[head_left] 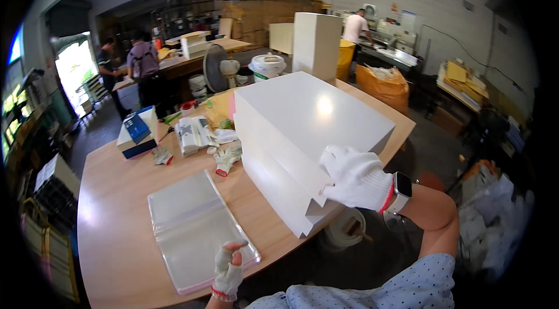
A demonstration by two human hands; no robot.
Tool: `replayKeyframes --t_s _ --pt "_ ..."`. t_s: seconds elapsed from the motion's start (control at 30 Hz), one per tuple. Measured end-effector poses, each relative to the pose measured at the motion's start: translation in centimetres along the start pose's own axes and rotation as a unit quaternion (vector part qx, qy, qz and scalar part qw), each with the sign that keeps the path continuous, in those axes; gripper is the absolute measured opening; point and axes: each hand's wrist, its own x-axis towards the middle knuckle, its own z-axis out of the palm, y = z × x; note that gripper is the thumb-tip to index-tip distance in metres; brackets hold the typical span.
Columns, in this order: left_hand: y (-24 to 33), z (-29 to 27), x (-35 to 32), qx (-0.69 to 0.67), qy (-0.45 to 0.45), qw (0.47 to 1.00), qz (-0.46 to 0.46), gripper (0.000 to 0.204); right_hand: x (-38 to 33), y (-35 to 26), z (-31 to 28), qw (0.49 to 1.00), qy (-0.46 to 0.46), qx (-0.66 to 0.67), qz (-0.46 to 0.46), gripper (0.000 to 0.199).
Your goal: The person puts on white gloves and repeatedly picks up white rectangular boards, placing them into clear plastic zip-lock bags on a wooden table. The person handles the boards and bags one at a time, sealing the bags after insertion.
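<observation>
My left hand, in a white knit glove with bare fingertips, is over the near edge of a stack of clear plastic bags. Its thumb and forefinger are a little apart with nothing visible between them. My right hand, also gloved, is curled at the near right side of a large stack of glossy white card pieces. Whatever its fingers pinch there is hidden. The stack's near side shows stepped, folded edges above the table.
Spare gloves, a white packet and a blue-and-white box lie on the wooden table. A tall white block stands behind the stack. A fan, an orange sack and several people are beyond.
</observation>
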Motion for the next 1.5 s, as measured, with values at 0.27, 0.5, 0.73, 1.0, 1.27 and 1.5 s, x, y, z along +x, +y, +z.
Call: replayKeyframes --t_s 0.27,0.5,0.73,1.0,1.27,1.5 --pt "2.2 -11.1 -4.8 0.005 -0.051 0.988 -0.146 0.023 1.8 -2.6 1.6 0.993 0.006 0.007 0.121 0.019" --pt "0.2 -15.8 -5.7 -0.042 -0.017 0.974 -0.223 0.024 2.1 -3.8 0.9 0.981 -0.038 -0.039 0.188 0.026" --pt "0.6 -17.9 -5.8 -0.09 -0.006 0.97 -0.226 0.036 2.8 -4.1 1.4 0.982 -0.034 -0.044 0.183 0.029" --pt "-2.0 -17.5 -6.0 -0.119 0.011 0.959 -0.256 0.037 2.8 -3.2 1.4 0.987 -0.035 -0.04 0.149 0.024" --pt "-0.9 -15.6 -4.3 -0.119 -0.018 0.964 -0.236 0.035 2.9 -2.7 1.5 0.993 -0.031 -0.035 0.11 0.023" --pt "-0.9 -14.8 -3.6 -0.064 -0.038 0.965 -0.251 0.032 2.9 -3.0 1.0 0.993 -0.049 -0.042 0.094 0.022"
